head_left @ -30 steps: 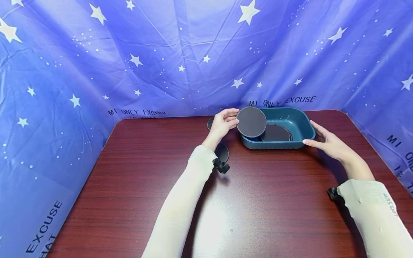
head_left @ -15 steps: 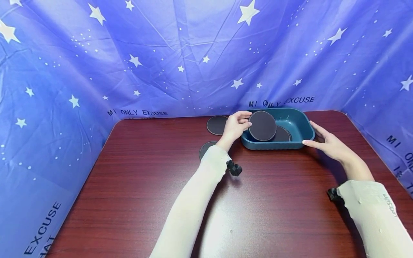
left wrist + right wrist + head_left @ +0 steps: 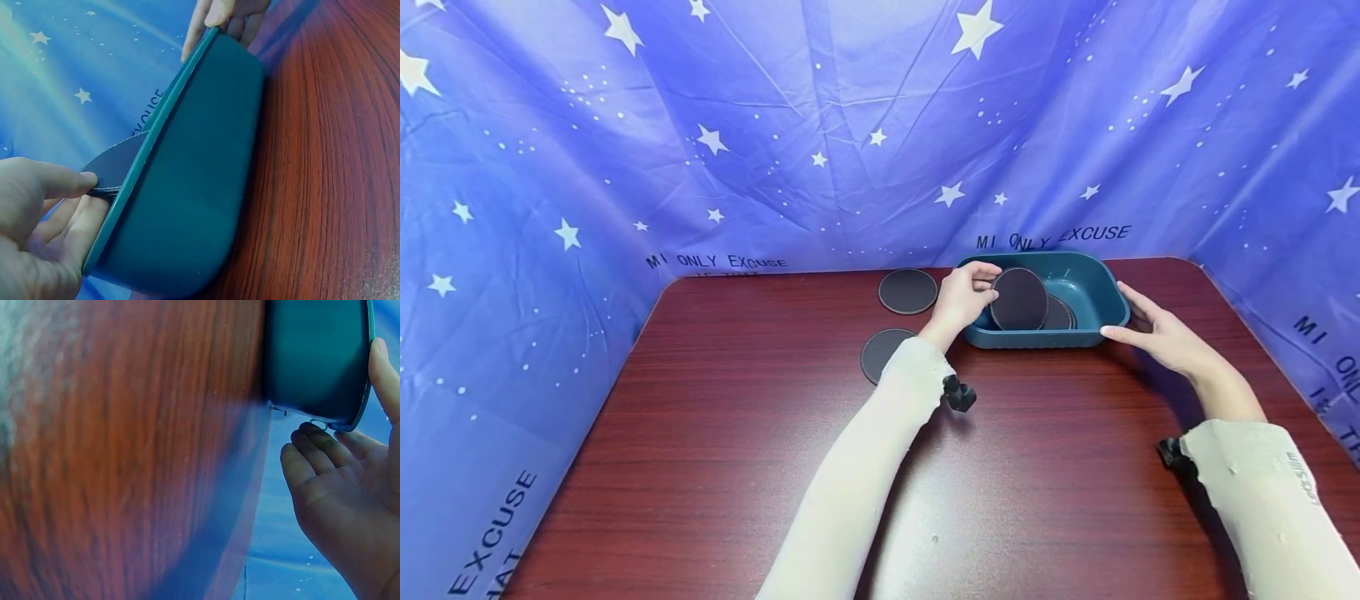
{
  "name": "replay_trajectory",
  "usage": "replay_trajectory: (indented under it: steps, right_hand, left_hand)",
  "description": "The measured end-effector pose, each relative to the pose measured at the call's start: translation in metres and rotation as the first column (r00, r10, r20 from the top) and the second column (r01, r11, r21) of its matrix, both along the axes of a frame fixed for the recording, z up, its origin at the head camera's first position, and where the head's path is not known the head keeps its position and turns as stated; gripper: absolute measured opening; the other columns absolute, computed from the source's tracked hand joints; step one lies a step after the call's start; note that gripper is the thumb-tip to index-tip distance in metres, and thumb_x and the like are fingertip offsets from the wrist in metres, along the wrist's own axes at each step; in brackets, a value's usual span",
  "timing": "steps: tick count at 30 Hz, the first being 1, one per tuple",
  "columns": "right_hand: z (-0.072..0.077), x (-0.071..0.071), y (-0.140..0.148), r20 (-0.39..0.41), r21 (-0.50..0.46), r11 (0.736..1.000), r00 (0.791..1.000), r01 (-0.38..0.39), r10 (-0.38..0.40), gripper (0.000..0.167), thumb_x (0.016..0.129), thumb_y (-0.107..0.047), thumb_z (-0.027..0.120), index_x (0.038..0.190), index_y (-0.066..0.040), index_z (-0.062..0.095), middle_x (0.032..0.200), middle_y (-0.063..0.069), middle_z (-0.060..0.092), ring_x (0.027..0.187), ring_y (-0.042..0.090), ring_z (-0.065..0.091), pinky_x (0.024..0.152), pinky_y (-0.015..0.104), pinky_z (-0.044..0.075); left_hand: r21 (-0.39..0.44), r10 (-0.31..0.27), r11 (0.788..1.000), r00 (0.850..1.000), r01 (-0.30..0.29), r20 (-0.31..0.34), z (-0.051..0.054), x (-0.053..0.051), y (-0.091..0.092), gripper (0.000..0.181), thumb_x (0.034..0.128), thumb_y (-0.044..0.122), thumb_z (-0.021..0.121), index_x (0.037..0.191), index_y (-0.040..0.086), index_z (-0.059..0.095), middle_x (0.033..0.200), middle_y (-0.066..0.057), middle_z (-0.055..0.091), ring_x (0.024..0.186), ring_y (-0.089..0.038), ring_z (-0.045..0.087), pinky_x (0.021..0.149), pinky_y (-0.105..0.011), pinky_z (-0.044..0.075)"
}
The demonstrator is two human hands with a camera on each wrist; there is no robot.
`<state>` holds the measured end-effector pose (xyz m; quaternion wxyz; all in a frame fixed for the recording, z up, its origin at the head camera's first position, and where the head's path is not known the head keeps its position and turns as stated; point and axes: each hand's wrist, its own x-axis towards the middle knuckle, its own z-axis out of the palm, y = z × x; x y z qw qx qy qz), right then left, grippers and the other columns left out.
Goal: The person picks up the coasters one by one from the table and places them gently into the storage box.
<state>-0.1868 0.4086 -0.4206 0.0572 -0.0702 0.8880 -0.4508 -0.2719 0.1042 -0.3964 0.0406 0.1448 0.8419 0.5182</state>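
My left hand (image 3: pixel 964 302) pinches the edge of a round dark coaster (image 3: pixel 1019 298) between thumb and fingers. The coaster is tilted, facing me, within the left part of a teal plastic bin (image 3: pixel 1022 339). In the left wrist view, part of that coaster (image 3: pixel 115 165) shows above the rim, with the thumb on its edge. Behind it, more dark coasters (image 3: pixel 1062 313) lie in the bin, partly covered. My right hand (image 3: pixel 1165 337) rests against the bin's right end, thumb at the front corner of the rim and fingers fairly straight along the end wall.
Two more dark coasters lie on the wooden table (image 3: pixel 737 433) left of the bin: one at the back (image 3: pixel 907 292), and a nearer coaster (image 3: pixel 880 357) partly under the left sleeve. A blue star-patterned curtain (image 3: pixel 850 167) hangs behind the table and along its sides.
My left hand has carried the coaster rightward and down, from over the bin's left rim to inside it. The table coasters are less covered by the arm. The right hand has stayed put.
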Motion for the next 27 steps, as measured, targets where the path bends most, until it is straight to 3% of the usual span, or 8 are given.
replay_trajectory:
  steps: [8,11,14,18,27]
  right_hand:
    - [-0.001,0.0,0.0,0.007,-0.001,1.0,1.0,0.0,0.0,0.085,0.101,-0.016,0.059,0.16,-0.009,-0.002,0.162,0.032,0.006,0.152,0.039,0.009,0.094,-0.009,0.024]
    - [0.0,0.0,0.0,0.011,0.003,1.0,1.0,0.0,0.0,0.085,0.101,-0.016,0.059,0.16,-0.009,-0.002,0.162,0.032,0.006,0.152,0.041,0.01,0.093,-0.009,0.024]
    - [0.0,0.0,0.0,0.013,0.006,1.0,1.0,-0.001,0.001,0.085,0.101,-0.016,0.058,0.16,-0.01,-0.002,0.163,0.031,0.006,0.151,0.043,0.01,0.093,-0.009,0.024]
    - [0.0,0.0,0.0,0.015,0.011,1.0,1.0,-0.004,0.004,0.086,0.101,-0.017,0.058,0.16,-0.01,-0.003,0.163,0.031,0.005,0.151,0.044,0.008,0.092,-0.009,0.024]
    - [0.001,0.001,0.0,0.016,0.011,1.0,1.0,-0.002,0.002,0.085,0.101,-0.016,0.058,0.16,-0.01,-0.003,0.163,0.031,0.005,0.151,0.044,0.01,0.093,-0.009,0.024]
  left_hand:
    - [-0.162,-0.051,0.986,0.999,0.048,-0.014,0.004,0.003,0.003,0.036,0.0952,0.01,0.067,0.13,0.017,0.065,0.13,0.0,0.068,0.112,-0.013,0.067,0.089,-0.02,0.056]
    - [-0.261,-0.077,0.963,0.997,0.069,-0.019,0.006,0.006,0.005,0.04,0.0978,0.013,0.064,0.137,0.019,0.06,0.134,0.001,0.065,0.113,-0.012,0.065,0.09,-0.02,0.056]
    - [-0.361,-0.115,0.927,0.993,0.102,-0.015,0.008,0.007,0.009,0.043,0.0997,0.017,0.061,0.143,0.02,0.055,0.138,0.002,0.063,0.115,-0.011,0.062,0.095,-0.021,0.054]
    - [-0.436,-0.147,0.889,0.989,0.139,0.016,0.01,0.009,0.013,0.048,0.101,0.02,0.059,0.148,0.019,0.048,0.142,0.005,0.059,0.115,-0.01,0.061,0.095,-0.02,0.052]
    - [-0.379,-0.147,0.912,0.987,0.159,0.061,0.011,0.007,0.011,0.051,0.0994,0.017,0.062,0.148,0.02,0.046,0.146,0.006,0.056,0.117,-0.009,0.061,0.092,-0.02,0.053]
